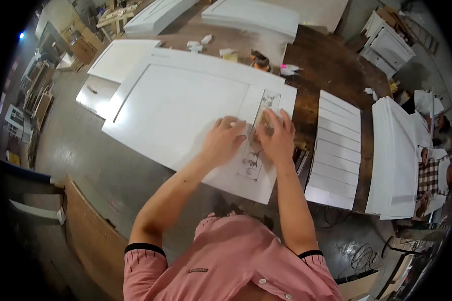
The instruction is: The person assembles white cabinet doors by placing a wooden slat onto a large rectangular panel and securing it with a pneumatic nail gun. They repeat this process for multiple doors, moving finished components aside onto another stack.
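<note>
The marked strip point(252, 163) lies lengthwise along the right end of the white door point(178, 103), which rests on the dark table point(336, 57). The right hand point(278, 138) has its bent fingers over the strip's middle, and the left hand point(224, 139) sits on the door just beside it, fingers curled; whether either grips anything I cannot tell. A slatted panel point(336, 145) lies to the right, near a panel stack point(394, 160).

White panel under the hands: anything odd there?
Yes: the narrow strip by the right hand bears dark, scrawled marks, which stand out against the otherwise plain white panel. No spill or damage that I can make out.
</note>
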`<state>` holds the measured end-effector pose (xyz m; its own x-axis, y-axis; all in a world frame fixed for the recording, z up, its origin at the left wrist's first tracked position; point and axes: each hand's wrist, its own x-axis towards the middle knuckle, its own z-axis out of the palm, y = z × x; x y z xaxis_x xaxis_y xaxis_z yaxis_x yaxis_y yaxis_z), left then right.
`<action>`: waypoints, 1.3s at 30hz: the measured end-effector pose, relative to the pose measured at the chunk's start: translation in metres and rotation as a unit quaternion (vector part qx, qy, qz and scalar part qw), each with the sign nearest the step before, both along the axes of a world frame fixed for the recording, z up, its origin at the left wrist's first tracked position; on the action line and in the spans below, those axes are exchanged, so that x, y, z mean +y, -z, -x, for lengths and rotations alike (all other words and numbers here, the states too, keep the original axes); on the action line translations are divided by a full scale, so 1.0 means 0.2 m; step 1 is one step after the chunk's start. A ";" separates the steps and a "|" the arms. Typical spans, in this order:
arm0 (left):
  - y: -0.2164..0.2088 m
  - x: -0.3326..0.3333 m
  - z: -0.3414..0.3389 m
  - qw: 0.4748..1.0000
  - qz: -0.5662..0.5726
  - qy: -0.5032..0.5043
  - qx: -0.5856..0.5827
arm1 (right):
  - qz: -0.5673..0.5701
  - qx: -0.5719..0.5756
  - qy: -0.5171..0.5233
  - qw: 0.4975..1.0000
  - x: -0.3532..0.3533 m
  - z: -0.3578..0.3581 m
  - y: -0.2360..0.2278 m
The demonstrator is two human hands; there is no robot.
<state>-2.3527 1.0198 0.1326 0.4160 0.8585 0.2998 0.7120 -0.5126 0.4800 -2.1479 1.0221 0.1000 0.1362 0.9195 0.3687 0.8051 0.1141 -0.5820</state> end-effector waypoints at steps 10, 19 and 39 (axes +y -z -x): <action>0.03 0.02 -0.10 0.989 -0.063 -0.016 0.132 | 0.133 0.010 0.007 0.991 -0.01 0.05 -0.16; -0.15 0.58 -0.09 0.952 -0.008 0.165 0.258 | 0.113 -0.014 0.003 0.994 -0.01 0.02 -0.16; -0.03 0.64 0.04 0.996 0.074 0.036 0.038 | 0.156 0.165 0.182 0.957 -0.09 -0.24 0.92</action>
<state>-2.3602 1.1481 0.1380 0.4942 0.8585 0.1365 0.7140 -0.4904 0.4997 -2.0989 1.0034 -0.0844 0.5293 0.8477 -0.0341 0.5250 -0.3589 -0.7717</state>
